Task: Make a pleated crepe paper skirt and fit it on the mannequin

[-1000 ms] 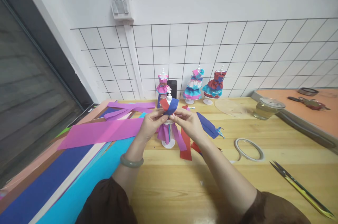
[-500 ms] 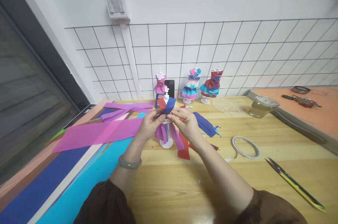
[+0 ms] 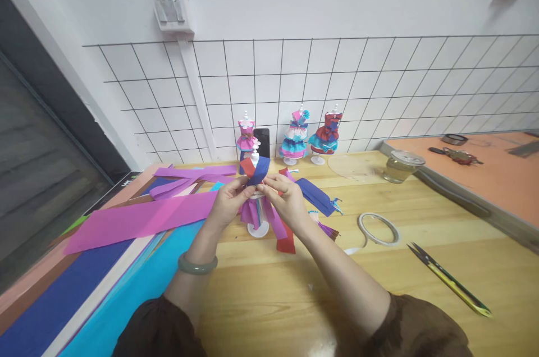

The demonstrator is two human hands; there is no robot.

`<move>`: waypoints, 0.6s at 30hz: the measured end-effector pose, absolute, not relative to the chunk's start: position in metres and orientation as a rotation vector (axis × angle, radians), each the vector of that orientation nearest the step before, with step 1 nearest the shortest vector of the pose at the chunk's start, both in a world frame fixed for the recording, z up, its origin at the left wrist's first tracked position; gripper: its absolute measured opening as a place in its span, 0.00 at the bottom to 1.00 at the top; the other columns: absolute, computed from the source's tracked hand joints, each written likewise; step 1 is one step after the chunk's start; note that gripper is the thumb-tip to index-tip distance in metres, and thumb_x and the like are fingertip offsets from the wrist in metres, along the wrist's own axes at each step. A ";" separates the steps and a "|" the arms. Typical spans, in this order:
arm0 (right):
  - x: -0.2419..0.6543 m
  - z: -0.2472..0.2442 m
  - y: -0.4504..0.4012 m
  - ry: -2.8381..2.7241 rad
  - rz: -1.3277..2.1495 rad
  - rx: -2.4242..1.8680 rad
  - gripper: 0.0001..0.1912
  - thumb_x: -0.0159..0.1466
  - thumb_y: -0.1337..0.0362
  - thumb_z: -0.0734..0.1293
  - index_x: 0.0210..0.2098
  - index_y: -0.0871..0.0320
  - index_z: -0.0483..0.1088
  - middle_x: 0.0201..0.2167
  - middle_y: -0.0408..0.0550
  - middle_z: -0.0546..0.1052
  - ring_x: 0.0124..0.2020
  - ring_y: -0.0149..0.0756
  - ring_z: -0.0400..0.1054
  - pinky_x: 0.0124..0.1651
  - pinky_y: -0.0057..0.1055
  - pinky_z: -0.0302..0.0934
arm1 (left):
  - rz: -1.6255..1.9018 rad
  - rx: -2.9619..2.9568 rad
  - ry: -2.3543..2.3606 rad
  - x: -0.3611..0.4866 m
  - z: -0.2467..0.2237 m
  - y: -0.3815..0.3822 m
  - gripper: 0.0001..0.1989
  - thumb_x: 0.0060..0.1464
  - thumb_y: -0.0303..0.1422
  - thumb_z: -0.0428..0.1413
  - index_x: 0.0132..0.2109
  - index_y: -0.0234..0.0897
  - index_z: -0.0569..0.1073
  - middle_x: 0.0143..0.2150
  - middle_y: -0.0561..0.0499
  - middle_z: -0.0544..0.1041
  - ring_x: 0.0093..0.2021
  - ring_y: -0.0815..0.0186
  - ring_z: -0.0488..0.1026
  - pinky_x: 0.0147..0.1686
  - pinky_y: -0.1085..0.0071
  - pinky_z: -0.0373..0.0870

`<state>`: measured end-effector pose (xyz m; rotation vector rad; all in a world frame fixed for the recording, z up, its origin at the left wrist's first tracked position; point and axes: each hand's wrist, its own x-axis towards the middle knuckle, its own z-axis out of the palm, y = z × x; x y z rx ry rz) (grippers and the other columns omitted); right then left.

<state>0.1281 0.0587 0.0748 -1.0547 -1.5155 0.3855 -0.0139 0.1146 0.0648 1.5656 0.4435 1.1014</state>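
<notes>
A small white mannequin (image 3: pixel 258 229) stands upright on its round base between my hands. Red and blue paper strips (image 3: pixel 257 169) cross over its chest, and pink and purple paper (image 3: pixel 250 213) hangs below its waist. My left hand (image 3: pixel 231 197), with a green bangle on the wrist, pinches the strips at the mannequin's left side. From the other side my right hand (image 3: pixel 285 197) closes its fingers on the strips at the waist. The fingertips of both hands nearly meet and cover part of the waist.
Three dressed mannequins (image 3: pixel 295 135) and a phone (image 3: pixel 261 142) stand by the wall. Paper strips (image 3: pixel 143 219) cover the left side. On the right are a tape roll (image 3: pixel 379 229), scissors (image 3: pixel 448 278), a lidded glass jar (image 3: pixel 403 166) and keys (image 3: pixel 461 156).
The whole view has shifted, so things appear further left. Both hands keep their hold at the mannequin's waist, with only slight finger movement.
</notes>
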 end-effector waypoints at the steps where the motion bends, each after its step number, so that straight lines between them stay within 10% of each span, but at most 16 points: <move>1: 0.128 0.076 0.058 -1.500 0.439 -1.046 0.11 0.57 0.63 0.64 0.39 0.53 0.73 0.38 0.48 0.74 0.42 0.37 0.66 0.45 0.35 0.59 | 1.098 1.569 0.437 -0.014 0.065 0.114 0.15 0.48 0.31 0.55 0.45 0.34 0.71 0.46 0.47 0.73 0.47 0.60 0.68 0.46 0.66 0.65; 7: 0.147 0.079 0.052 -1.152 0.976 -1.009 0.24 0.53 0.58 0.67 0.49 0.58 0.66 0.41 0.51 0.75 0.45 0.40 0.67 0.47 0.38 0.60 | 1.099 1.596 0.463 -0.014 0.069 0.112 0.15 0.48 0.32 0.55 0.45 0.34 0.70 0.48 0.46 0.72 0.48 0.61 0.68 0.47 0.66 0.64; 18: 0.240 0.054 0.004 -1.117 0.814 -1.566 0.24 0.49 0.53 0.68 0.43 0.58 0.71 0.43 0.51 0.74 0.47 0.47 0.66 0.49 0.41 0.59 | 1.087 1.576 0.463 -0.015 0.068 0.110 0.18 0.47 0.32 0.56 0.47 0.32 0.68 0.47 0.43 0.72 0.47 0.60 0.68 0.47 0.65 0.63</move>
